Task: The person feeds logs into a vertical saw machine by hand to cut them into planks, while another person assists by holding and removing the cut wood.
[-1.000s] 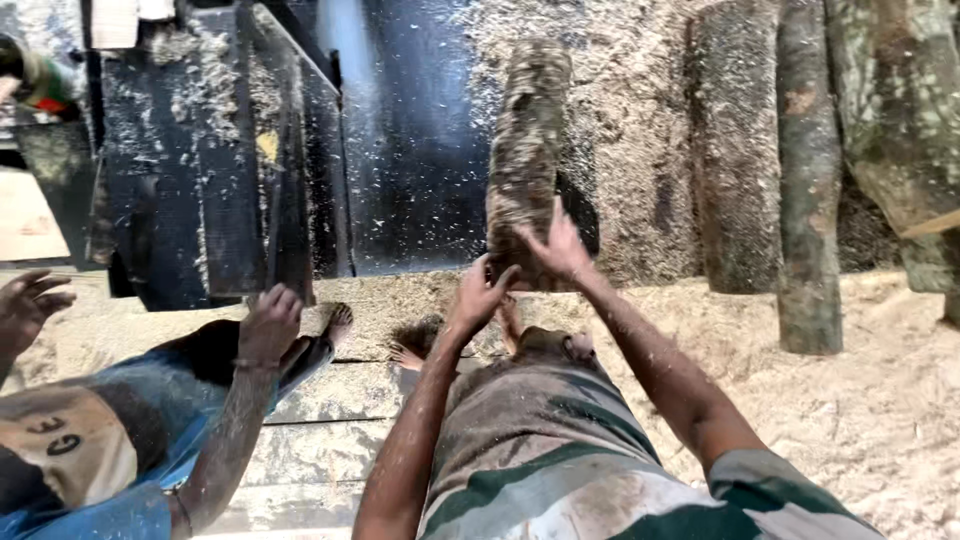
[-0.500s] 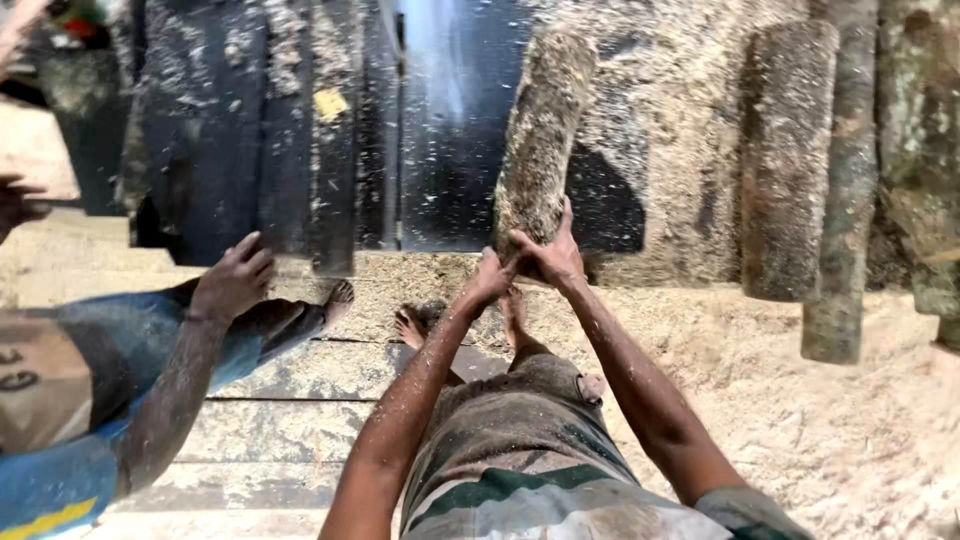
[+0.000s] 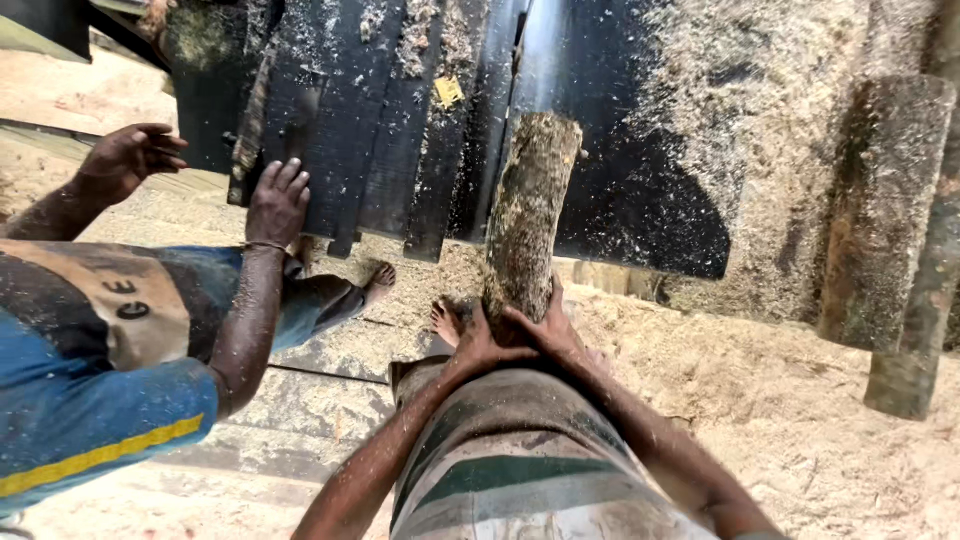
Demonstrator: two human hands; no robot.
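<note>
Log: I am watching the short log [image 3: 528, 215] standing tilted at 12 o'clock, its top leaning on the dark machine panel [image 3: 640, 190].
Grip: my left hand [image 3: 478, 345] and right hand [image 3: 548, 330] are pressing together around its lower end.
Around: a co-worker's hand [image 3: 277, 203] is resting on the panel at 10 o'clock; taller logs [image 3: 880, 215] are standing at 2 o'clock in sawdust [image 3: 800, 420].
Label: a small yellow tag [image 3: 449, 91] is sitting at 12 o'clock on the panel.
Change: the log is leaning more upright than a second ago.
</note>
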